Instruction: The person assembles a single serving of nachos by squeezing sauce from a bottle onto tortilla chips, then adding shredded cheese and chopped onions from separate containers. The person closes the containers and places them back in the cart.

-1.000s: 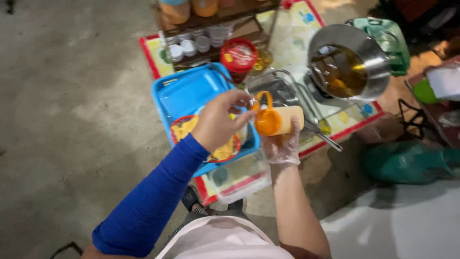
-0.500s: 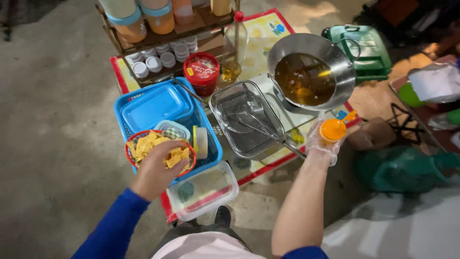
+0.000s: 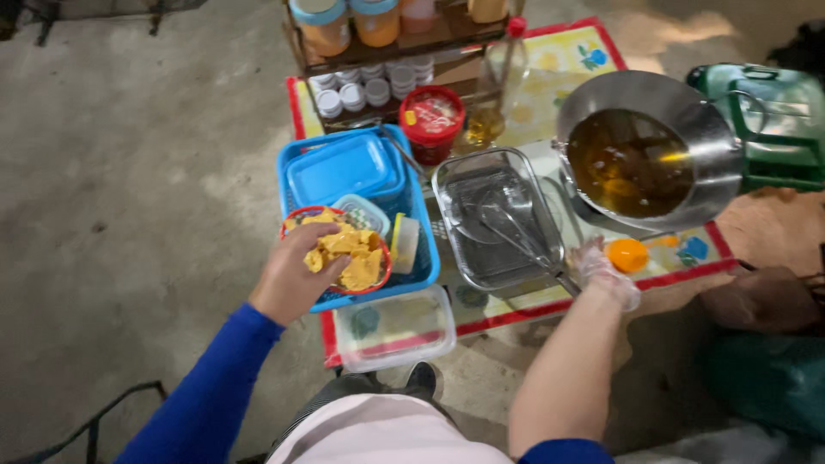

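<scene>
Two hands at work. Left hand (image 3: 290,279) grip curls over yellow chips (image 3: 348,253) in a red basket (image 3: 378,277), inside the blue crate (image 3: 423,266). Gloved right hand (image 3: 606,273) grip closed around an orange-lidded bottle (image 3: 629,255) beside the oil pan (image 3: 687,112).

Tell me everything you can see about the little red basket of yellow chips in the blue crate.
The red basket is small, round and looks like plastic mesh, its rim showing around a heap of yellow-orange chips. It sits upright in the near part of the blue crate, beside a small clear tub. The left hand reaches in from the near side, fingers on the chips.
</scene>
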